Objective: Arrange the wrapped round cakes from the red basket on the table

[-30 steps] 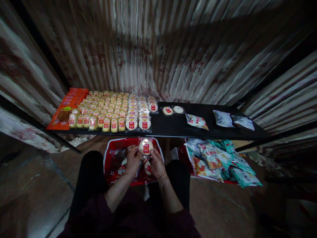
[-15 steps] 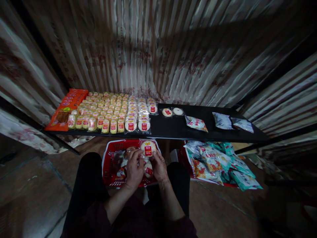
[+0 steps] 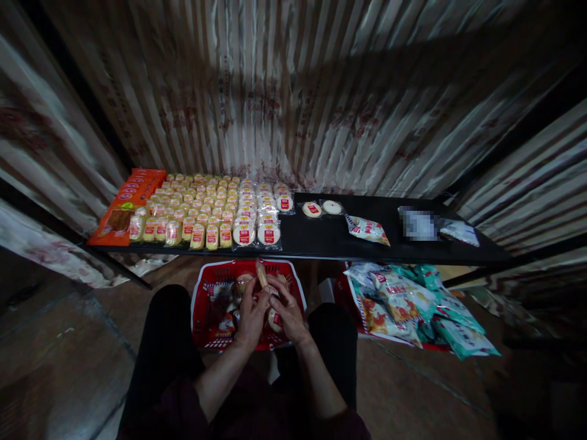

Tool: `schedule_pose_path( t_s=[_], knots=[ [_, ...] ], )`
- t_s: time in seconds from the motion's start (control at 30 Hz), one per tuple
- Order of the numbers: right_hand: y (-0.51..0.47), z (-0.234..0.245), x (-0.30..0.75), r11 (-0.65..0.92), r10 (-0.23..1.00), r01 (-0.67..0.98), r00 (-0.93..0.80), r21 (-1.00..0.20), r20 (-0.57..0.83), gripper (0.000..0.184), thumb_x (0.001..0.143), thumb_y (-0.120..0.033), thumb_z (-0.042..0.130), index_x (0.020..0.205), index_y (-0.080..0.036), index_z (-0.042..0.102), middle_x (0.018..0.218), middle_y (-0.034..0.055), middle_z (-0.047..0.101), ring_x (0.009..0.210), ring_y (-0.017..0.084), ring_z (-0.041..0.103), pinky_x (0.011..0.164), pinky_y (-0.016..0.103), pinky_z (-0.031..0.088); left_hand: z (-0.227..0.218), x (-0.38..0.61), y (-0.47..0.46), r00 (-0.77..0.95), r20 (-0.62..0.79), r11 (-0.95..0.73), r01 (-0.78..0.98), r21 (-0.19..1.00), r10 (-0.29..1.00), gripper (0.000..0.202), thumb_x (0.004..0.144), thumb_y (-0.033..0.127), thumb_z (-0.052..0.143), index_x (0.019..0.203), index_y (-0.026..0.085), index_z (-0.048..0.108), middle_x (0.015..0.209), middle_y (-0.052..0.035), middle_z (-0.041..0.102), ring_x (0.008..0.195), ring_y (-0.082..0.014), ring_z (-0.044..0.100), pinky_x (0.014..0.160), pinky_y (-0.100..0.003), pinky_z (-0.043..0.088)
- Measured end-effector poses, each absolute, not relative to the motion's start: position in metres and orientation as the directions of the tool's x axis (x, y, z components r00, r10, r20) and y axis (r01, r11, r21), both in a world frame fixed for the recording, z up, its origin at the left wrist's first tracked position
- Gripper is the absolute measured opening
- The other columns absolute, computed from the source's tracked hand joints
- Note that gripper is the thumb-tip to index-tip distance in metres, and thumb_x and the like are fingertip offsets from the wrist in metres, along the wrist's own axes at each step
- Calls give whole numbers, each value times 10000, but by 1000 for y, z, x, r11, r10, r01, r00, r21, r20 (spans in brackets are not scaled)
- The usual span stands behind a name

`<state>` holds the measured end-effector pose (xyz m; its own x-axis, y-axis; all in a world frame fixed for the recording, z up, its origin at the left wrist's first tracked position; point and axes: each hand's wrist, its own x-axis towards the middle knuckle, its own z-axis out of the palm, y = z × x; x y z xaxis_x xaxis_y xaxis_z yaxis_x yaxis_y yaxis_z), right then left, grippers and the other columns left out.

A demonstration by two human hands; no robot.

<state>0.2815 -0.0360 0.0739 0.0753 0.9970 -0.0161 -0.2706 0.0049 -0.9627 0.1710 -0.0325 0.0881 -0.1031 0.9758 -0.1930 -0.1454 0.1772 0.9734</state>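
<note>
A wrapped round pastry (image 3: 261, 273) stands edge-on above the red basket (image 3: 199, 308), its label side turned away. My left hand (image 3: 252, 315) closes on its lower end from the left, and my right hand (image 3: 290, 313) meets it from the right with bent fingers; the exact contact is partly hidden. Beneath my hands, another round pastry (image 3: 275, 320) with a red label lies in the basket among other wrapped snacks. On the black shelf (image 3: 321, 238) ahead stand rows of round pastries (image 3: 268, 233) and, to their left, small yellow wrapped cakes (image 3: 211, 236).
Orange packets (image 3: 131, 205) lie at the shelf's left end. Two flat round pastries (image 3: 332, 208), a white-red snack bag (image 3: 367, 230) and silvery bags (image 3: 460, 232) lie further right. A second basket (image 3: 342, 296) holds green and white bags (image 3: 465, 333). A striped curtain (image 3: 293, 91) hangs behind.
The pastry between my hands has turned from label-facing to edge-on. My right hand has shifted its fingers over toward the left hand. The view has moved slightly.
</note>
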Motion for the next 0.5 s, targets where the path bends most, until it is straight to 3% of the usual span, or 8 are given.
schedule_pose_path(
  t_s=[0.07,0.2,0.33,0.5],
  knots=[
    [-37,75,282,54,998,-168,-11,-984,56,343,738,-373,725,1070,-288,701,1286,34,588,1277,241,443,1109,407,289,87,169,-31,-148,-219,198,-144,970,965,435,758,418,646,1127,193,594,1166,-99,635,1091,-223,584,935,-324,443],
    [-37,73,282,50,997,-110,-57,-993,56,284,774,-386,692,1040,-290,715,1255,39,610,1240,245,476,1099,424,293,79,166,-27,-222,-330,262,-288,921,917,405,716,402,667,1052,182,611,1050,-85,671,1001,-218,625,862,-329,487],
    [-35,69,280,4,1000,-91,29,-996,2,297,784,-416,673,1047,-285,715,1189,46,651,1179,248,521,1075,424,321,71,163,-25,-214,-434,293,-480,827,875,402,685,421,653,992,164,614,977,-83,684,885,-217,662,768,-341,534],
    [-35,69,277,-75,990,-165,109,-984,-93,347,718,-459,722,1011,-274,729,1129,52,680,1048,255,590,944,386,443,61,160,-23,-227,-476,328,-480,814,849,374,688,409,637,971,165,620,915,-68,689,808,-196,669,714,-322,543]
  ],
)
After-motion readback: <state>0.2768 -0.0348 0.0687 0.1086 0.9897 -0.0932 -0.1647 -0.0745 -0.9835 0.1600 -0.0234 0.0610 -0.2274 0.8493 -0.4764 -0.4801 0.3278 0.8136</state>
